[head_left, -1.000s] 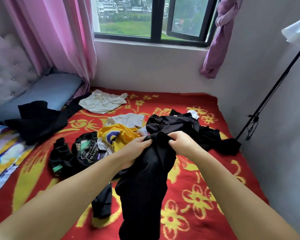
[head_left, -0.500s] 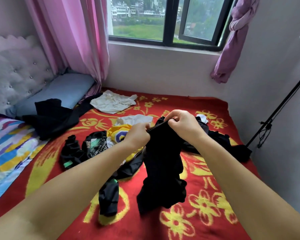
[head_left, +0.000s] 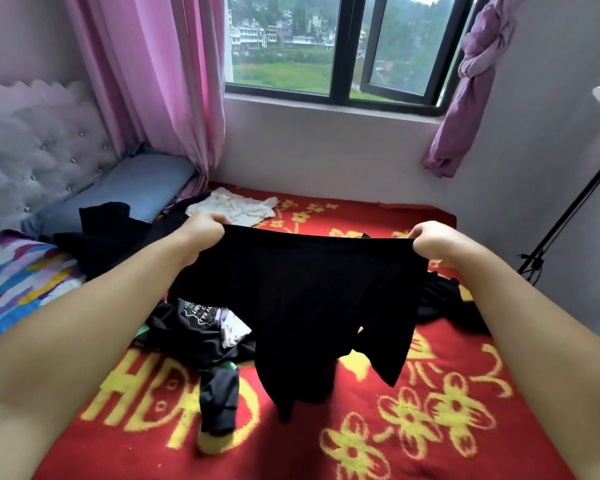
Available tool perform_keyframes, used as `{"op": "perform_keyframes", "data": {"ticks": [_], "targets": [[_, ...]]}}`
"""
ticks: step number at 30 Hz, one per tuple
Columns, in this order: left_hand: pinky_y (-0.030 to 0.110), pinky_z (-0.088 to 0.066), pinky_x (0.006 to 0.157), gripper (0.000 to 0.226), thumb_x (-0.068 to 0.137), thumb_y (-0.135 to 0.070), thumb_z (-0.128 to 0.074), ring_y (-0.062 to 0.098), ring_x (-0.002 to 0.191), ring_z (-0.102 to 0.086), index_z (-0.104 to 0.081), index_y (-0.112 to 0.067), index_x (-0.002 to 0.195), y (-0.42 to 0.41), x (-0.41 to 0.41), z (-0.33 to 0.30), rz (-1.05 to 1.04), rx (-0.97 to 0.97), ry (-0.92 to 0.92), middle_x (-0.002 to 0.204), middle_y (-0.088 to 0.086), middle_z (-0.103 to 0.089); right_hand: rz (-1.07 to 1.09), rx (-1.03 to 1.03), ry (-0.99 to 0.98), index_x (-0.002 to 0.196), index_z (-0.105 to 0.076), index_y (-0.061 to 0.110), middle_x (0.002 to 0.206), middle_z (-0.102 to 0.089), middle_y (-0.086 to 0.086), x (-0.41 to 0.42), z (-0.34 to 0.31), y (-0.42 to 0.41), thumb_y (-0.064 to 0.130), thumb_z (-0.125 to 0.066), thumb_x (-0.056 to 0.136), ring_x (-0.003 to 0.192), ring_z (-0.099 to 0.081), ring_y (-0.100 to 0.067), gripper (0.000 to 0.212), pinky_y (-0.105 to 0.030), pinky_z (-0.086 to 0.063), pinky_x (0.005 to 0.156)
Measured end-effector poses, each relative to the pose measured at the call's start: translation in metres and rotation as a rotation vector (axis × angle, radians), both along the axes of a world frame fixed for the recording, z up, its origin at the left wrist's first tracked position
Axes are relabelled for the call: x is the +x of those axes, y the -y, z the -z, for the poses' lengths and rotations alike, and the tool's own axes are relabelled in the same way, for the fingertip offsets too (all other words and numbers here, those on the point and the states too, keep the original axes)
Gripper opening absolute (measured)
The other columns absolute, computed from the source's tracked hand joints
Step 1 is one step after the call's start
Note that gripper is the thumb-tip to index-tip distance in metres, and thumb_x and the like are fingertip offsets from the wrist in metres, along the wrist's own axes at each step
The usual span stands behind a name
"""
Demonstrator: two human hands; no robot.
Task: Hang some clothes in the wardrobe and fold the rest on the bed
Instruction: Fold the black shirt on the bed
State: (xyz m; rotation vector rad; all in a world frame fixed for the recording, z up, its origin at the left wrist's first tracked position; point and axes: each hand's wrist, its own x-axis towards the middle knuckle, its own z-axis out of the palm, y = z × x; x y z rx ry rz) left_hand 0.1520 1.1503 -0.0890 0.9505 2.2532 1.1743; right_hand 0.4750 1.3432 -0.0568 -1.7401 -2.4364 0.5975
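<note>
1. Nearest the camera, the red bed cover [head_left: 430, 427] with its yellow flowers spreads out under both bare forearms.
2. On that cover, a crumpled dark printed shirt [head_left: 201, 327] lies left of the hanging garment, one sleeve trailing toward the camera.
3. Up in the air over the cover hangs the black garment [head_left: 298, 292], stretched wide by its top edge, the lower part drooping to a point just above the red cover.
4. Left hand [head_left: 203, 227] has its fingers curled tight, pinching the garment's left top corner.
5. Right hand [head_left: 430, 239] does the same at the right top corner, fingers closed on the fabric. Hands are well apart, the edge taut between them.
6. Behind the garment's right side, more black clothing [head_left: 447, 299] sits heaped on the cover.
7. Beyond the left hand, a white garment [head_left: 236, 211] lies crumpled on the cover; left of it, another black piece [head_left: 108, 233] drapes over a blue pillow [head_left: 132, 188].
8. Farthest off, past the cover: a pink curtain [head_left: 160, 81] and the window [head_left: 343, 46].
</note>
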Motion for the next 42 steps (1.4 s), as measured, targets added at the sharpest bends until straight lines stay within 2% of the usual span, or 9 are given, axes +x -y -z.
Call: {"op": "perform_keyframes", "data": {"ticks": [6,15,22,28,32,34,36,38,42], "targets": [[0.009,-0.028,0.033,0.035,0.083,0.008,-0.041,0.0,0.03,-0.041,-0.058,-0.017,0.065,0.0,0.014,-0.025,0.044,0.312,0.216,0.037,-0.013,-0.047,0.103,-0.431,-0.864,0.09,-0.064,0.017,0.074,-0.062,-0.004,-0.003,-0.01,0.01,-0.003,-0.041,0.091,0.055,-0.061,-0.014,0.03,-0.024,-0.05,0.049],[0.021,-0.032,0.048,0.031,0.073,0.005,-0.04,0.013,0.051,-0.042,-0.063,-0.015,0.065,0.001,0.011,-0.024,-0.06,0.108,-0.188,0.052,-0.005,-0.049,-0.239,-0.243,0.368,0.125,-0.047,0.03,0.102,-0.046,-0.002,-0.001,0.007,0.032,0.003,-0.033,0.082,0.07,-0.043,-0.016,0.053,-0.024,-0.033,0.049],[0.01,-0.027,0.034,0.044,0.069,0.015,-0.025,0.005,0.032,-0.039,-0.056,-0.015,0.061,0.01,0.009,-0.033,0.079,0.313,0.259,0.04,-0.008,-0.046,-0.244,-0.639,-0.827,0.083,-0.059,0.013,0.07,-0.055,-0.005,0.0,-0.015,0.041,-0.014,-0.03,0.083,0.051,-0.056,-0.011,0.04,-0.021,-0.046,0.045],[0.014,-0.036,0.037,0.034,0.069,-0.014,-0.044,0.005,0.04,-0.048,-0.073,-0.013,0.087,0.027,0.016,-0.043,0.583,-0.041,0.229,0.054,-0.006,-0.057,-0.455,-0.627,-0.617,0.1,-0.066,0.017,0.09,-0.067,-0.002,0.011,-0.027,0.045,0.026,-0.056,0.092,0.076,-0.065,-0.012,0.016,-0.024,-0.051,0.064],[0.021,-0.042,0.09,0.049,0.069,-0.078,-0.053,-0.006,0.106,-0.056,-0.064,-0.048,0.106,0.035,0.014,-0.042,0.777,-0.241,-0.108,0.112,-0.027,-0.062,-0.651,-0.499,0.174,0.122,-0.05,0.048,0.11,-0.058,0.026,0.03,-0.039,0.04,0.061,-0.076,0.058,0.102,-0.06,-0.001,0.07,-0.019,-0.049,0.082],[0.019,-0.044,0.084,0.05,0.059,-0.085,-0.058,-0.009,0.096,-0.057,-0.052,-0.055,0.099,0.033,0.022,-0.039,0.86,-0.478,-0.34,0.102,-0.031,-0.06,-0.645,-0.249,0.475,0.115,-0.053,0.039,0.112,-0.058,0.014,0.027,-0.035,0.036,0.049,-0.072,0.063,0.101,-0.058,-0.01,0.057,-0.03,-0.051,0.085],[0.021,-0.045,0.072,0.035,0.074,-0.062,-0.067,-0.001,0.08,-0.057,-0.048,-0.043,0.097,0.018,0.028,-0.029,0.884,-0.652,-0.625,0.095,-0.024,-0.061,-0.578,-0.018,0.509,0.086,-0.058,0.025,0.092,-0.064,0.0,0.018,-0.03,0.023,0.021,-0.061,0.077,0.085,-0.061,-0.022,0.011,-0.035,-0.049,0.073],[0.03,-0.049,0.072,0.017,0.089,-0.035,-0.061,0.018,0.076,-0.057,-0.055,-0.021,0.082,-0.003,0.031,-0.033,0.758,-0.655,-0.895,0.095,0.0,-0.066,-0.437,0.147,0.411,0.07,-0.055,0.022,0.081,-0.062,-0.003,0.013,-0.029,0.004,0.007,-0.053,0.081,0.08,-0.058,-0.027,0.019,-0.03,-0.043,0.065],[0.034,-0.046,0.073,0.015,0.092,-0.021,-0.055,0.033,0.088,-0.06,-0.062,-0.012,0.081,-0.052,0.022,-0.079,0.319,-0.22,-0.825,0.097,0.013,-0.066,-0.087,0.487,0.006,0.097,-0.068,0.011,0.105,-0.058,-0.02,0.025,-0.053,-0.044,0.004,-0.052,0.085,0.097,-0.057,-0.038,0.02,-0.036,-0.046,0.08]]}}
